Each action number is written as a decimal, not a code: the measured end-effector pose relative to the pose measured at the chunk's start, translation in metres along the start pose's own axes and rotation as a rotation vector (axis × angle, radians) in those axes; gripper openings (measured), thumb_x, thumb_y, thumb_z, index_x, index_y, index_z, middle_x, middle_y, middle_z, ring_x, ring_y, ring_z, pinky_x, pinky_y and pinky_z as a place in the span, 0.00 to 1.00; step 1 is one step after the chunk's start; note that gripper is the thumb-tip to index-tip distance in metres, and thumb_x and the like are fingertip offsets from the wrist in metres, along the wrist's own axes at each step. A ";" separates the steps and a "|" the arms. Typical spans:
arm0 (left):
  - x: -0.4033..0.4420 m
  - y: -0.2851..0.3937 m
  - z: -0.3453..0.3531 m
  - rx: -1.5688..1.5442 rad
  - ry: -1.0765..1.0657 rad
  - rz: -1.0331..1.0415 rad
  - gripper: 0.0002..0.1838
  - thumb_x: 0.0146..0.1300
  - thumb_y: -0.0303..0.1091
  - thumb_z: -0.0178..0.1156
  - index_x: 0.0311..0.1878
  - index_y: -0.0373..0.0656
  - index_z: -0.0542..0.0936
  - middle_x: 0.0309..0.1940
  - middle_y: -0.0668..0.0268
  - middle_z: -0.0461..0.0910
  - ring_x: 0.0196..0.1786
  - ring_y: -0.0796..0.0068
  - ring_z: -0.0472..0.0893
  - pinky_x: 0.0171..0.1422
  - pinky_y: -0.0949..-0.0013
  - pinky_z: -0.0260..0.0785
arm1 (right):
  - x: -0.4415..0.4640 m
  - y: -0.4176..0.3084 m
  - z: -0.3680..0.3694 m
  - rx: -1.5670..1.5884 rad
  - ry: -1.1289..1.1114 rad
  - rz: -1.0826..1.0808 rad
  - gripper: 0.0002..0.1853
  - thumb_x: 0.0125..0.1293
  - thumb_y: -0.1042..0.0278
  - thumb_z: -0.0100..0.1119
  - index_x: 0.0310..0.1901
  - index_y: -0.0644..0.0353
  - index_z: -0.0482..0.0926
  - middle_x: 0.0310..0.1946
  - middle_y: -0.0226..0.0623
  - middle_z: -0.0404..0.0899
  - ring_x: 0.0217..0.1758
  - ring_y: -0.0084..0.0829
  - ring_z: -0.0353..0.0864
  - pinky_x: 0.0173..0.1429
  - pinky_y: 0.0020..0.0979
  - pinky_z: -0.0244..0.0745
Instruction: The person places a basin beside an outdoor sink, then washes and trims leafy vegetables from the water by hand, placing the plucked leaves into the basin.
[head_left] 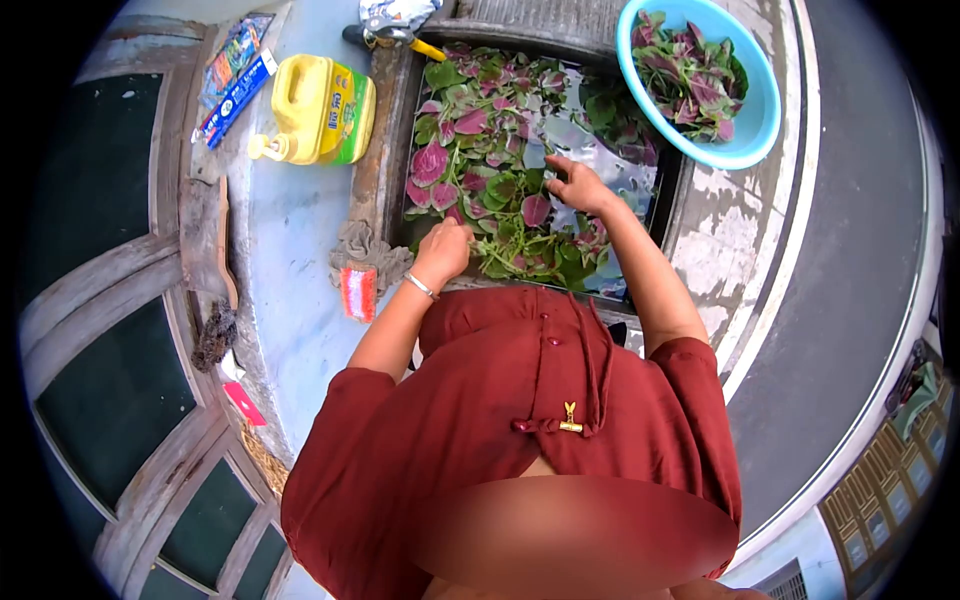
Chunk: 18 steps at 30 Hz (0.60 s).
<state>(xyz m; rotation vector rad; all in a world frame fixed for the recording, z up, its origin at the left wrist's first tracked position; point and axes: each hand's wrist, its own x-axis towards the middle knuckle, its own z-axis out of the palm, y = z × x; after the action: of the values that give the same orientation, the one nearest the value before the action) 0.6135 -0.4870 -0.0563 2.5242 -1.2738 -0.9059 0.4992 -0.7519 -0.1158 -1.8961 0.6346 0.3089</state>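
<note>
Green and purple amaranth leaves float in a water-filled sink, thickest on its left side. My left hand, with a silver bangle at the wrist, is at the sink's near left corner. Its fingers curl in against the leaves and stems; what they hold, if anything, is hidden. Above the water in the middle of the sink is my right hand, its fingers apart and nothing visible in them. More amaranth lies in a light-blue basin at the far right corner.
A yellow pump jug stands on the ledge to the left, near a blue box. A grey rag and a red-and-white scrub brush lie by the sink's left rim. A yellow-handled tool rests at the far left corner.
</note>
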 end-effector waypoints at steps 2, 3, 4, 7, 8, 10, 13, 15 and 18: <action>0.000 -0.005 -0.006 0.029 0.020 -0.015 0.10 0.54 0.26 0.50 0.35 0.42 0.82 0.36 0.51 0.76 0.44 0.52 0.77 0.49 0.56 0.70 | 0.006 0.017 0.039 -0.190 0.152 -0.157 0.34 0.56 0.64 0.62 0.65 0.55 0.62 0.62 0.53 0.64 0.64 0.47 0.66 0.67 0.35 0.61; 0.001 -0.007 -0.009 0.051 0.042 -0.015 0.10 0.54 0.26 0.50 0.34 0.42 0.82 0.36 0.51 0.76 0.44 0.51 0.77 0.49 0.56 0.70 | 0.000 0.005 0.045 -0.216 0.055 -0.018 0.38 0.57 0.61 0.61 0.68 0.53 0.57 0.66 0.51 0.59 0.68 0.46 0.60 0.70 0.34 0.57; 0.001 -0.008 -0.011 0.059 0.063 -0.025 0.09 0.54 0.26 0.51 0.33 0.42 0.81 0.36 0.51 0.76 0.44 0.51 0.77 0.49 0.55 0.70 | -0.004 0.004 0.050 -0.223 0.033 0.017 0.37 0.57 0.62 0.61 0.67 0.54 0.58 0.64 0.52 0.60 0.67 0.46 0.61 0.69 0.35 0.58; 0.002 -0.010 -0.013 0.077 0.058 -0.060 0.09 0.53 0.26 0.52 0.33 0.42 0.81 0.36 0.51 0.76 0.44 0.51 0.77 0.49 0.55 0.70 | -0.011 0.009 0.048 -0.350 0.063 0.112 0.29 0.55 0.62 0.62 0.59 0.57 0.68 0.57 0.52 0.69 0.61 0.47 0.69 0.64 0.38 0.65; 0.002 -0.010 -0.012 0.075 0.058 -0.061 0.09 0.53 0.26 0.52 0.33 0.42 0.81 0.36 0.51 0.76 0.44 0.51 0.77 0.49 0.55 0.70 | -0.013 0.013 0.041 -0.318 0.074 0.199 0.21 0.55 0.62 0.63 0.50 0.61 0.74 0.50 0.51 0.75 0.54 0.47 0.74 0.59 0.39 0.69; 0.003 -0.011 -0.010 0.121 0.013 -0.058 0.09 0.53 0.26 0.52 0.34 0.43 0.81 0.37 0.52 0.76 0.45 0.51 0.77 0.49 0.55 0.70 | -0.015 0.034 0.030 -0.347 0.169 0.199 0.15 0.53 0.63 0.63 0.41 0.61 0.79 0.39 0.49 0.80 0.46 0.47 0.78 0.52 0.40 0.73; 0.005 -0.013 -0.006 0.156 -0.023 -0.057 0.09 0.53 0.26 0.52 0.34 0.43 0.81 0.38 0.52 0.77 0.45 0.51 0.77 0.49 0.55 0.70 | -0.021 0.048 0.012 -0.340 0.290 0.229 0.13 0.52 0.63 0.62 0.38 0.60 0.80 0.34 0.47 0.82 0.41 0.45 0.81 0.49 0.39 0.75; 0.005 -0.010 -0.010 0.150 -0.036 -0.063 0.09 0.54 0.26 0.51 0.35 0.44 0.81 0.38 0.52 0.76 0.45 0.52 0.77 0.49 0.55 0.70 | -0.025 0.047 0.008 -0.330 0.290 0.233 0.13 0.52 0.65 0.62 0.39 0.60 0.81 0.34 0.46 0.82 0.41 0.44 0.81 0.49 0.38 0.75; 0.007 -0.009 -0.013 0.074 -0.024 -0.074 0.10 0.55 0.27 0.50 0.35 0.43 0.81 0.38 0.52 0.77 0.45 0.52 0.77 0.49 0.55 0.70 | -0.028 0.039 0.011 -0.167 0.181 0.184 0.14 0.51 0.66 0.64 0.40 0.59 0.80 0.36 0.47 0.82 0.44 0.44 0.81 0.51 0.39 0.74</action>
<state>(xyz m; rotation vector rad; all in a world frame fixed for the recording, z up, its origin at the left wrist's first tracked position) 0.6302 -0.4879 -0.0529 2.6414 -1.2506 -0.9238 0.4550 -0.7452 -0.1367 -2.0446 0.9330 0.3176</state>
